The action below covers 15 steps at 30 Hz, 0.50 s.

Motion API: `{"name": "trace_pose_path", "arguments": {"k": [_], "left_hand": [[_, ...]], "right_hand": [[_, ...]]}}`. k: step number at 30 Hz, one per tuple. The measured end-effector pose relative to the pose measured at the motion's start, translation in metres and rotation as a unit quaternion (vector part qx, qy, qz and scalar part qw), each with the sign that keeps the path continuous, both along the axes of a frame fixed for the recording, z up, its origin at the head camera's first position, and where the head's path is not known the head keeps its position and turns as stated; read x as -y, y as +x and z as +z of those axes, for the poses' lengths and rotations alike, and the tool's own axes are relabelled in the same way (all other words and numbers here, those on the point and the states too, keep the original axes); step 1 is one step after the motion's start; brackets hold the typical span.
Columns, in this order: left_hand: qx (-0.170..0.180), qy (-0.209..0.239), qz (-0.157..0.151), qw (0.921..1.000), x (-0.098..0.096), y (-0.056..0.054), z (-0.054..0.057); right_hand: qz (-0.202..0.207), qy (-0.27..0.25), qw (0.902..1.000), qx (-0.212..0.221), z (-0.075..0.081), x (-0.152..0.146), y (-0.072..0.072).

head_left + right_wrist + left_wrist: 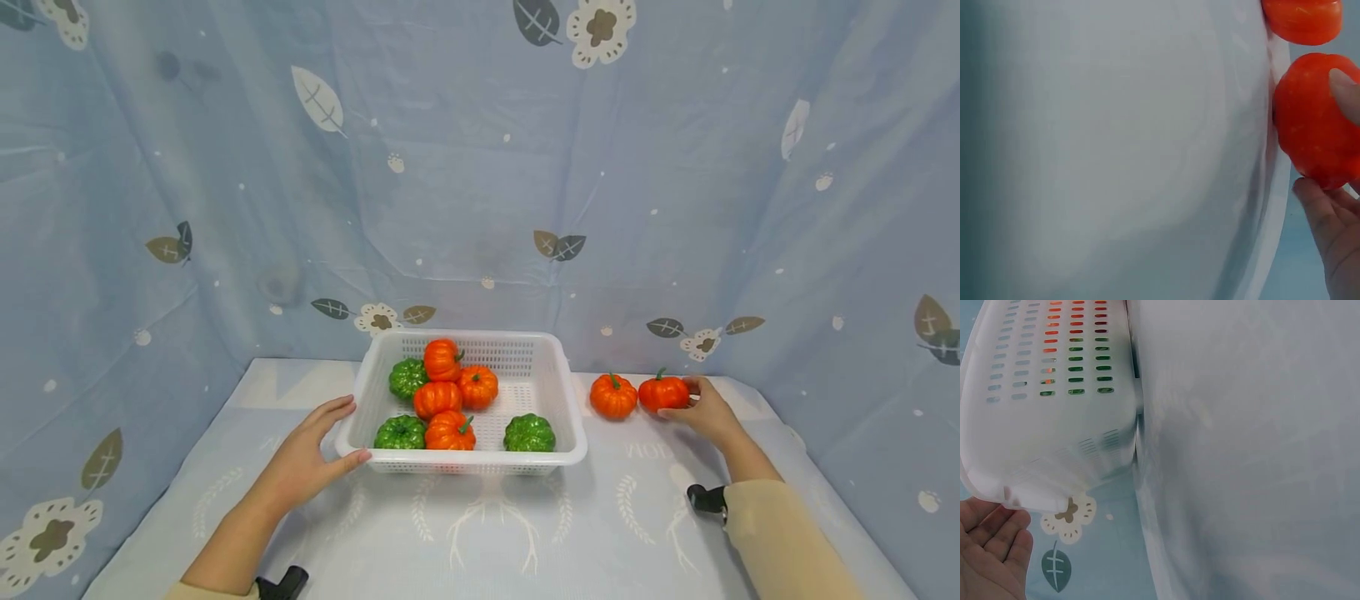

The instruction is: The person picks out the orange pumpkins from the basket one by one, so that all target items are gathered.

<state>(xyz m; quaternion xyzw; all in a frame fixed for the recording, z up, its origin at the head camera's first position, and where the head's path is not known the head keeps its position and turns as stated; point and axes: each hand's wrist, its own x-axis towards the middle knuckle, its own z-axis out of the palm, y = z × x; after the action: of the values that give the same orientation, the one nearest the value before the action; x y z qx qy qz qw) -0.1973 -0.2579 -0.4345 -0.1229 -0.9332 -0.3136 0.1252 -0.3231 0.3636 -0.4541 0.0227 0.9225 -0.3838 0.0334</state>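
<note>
My right hand (707, 414) grips a small orange pumpkin (663, 392) with a green stem, thumb in front and fingers round its right side. In the right wrist view, the thumb lies over the pumpkin (1316, 119) and a fingertip touches its lower edge. Just left of it on the table sits another orange pumpkin (613, 397). My left hand (303, 458) rests at the left end of a white plastic basket (480, 457), fingers extended along the rim and thumb at the front corner. Inside lie several orange pumpkins (478, 387) and three green pumpkins (529, 433).
A pale patterned cloth covers the table (487, 533). Behind and at both sides hangs a blue curtain (465, 183) with leaf and flower prints, close to the basket's back edge. Dark wrist mounts (705, 498) are strapped to both forearms.
</note>
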Motion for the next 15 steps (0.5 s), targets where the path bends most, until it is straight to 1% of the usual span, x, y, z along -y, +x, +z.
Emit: {"name": "trace_pose_path", "arguments": {"k": [3, 6, 9, 13, 15], "left_hand": [[-0.001, -0.002, 0.0, 1.0, -0.0001, 0.0, -0.0005], [-0.001, -0.005, 0.0, 1.0, 0.0004, 0.0, -0.0008], [-0.001, -0.005, 0.0, 1.0, 0.0007, 0.0001, -0.0004], [-0.001, -0.004, 0.0, 1.0, 0.0002, 0.0006, -0.0002], [0.0, -0.003, 0.0, 1.0, 0.0001, 0.0009, -0.0004]], "right_hand": [[0.0, 0.012, 0.9998, 0.015, -0.0008, -0.0024, 0.0016], [0.009, 0.023, 0.9992, 0.033, -0.0011, -0.0046, 0.0033], [0.01, 0.013, 0.9986, 0.05, -0.0016, -0.0055, 0.0054], [0.002, -0.008, 0.9985, 0.055, -0.0039, -0.0071, 0.0067], [0.0, -0.009, 0.9986, 0.051, -0.005, -0.0073, 0.0065]]}}
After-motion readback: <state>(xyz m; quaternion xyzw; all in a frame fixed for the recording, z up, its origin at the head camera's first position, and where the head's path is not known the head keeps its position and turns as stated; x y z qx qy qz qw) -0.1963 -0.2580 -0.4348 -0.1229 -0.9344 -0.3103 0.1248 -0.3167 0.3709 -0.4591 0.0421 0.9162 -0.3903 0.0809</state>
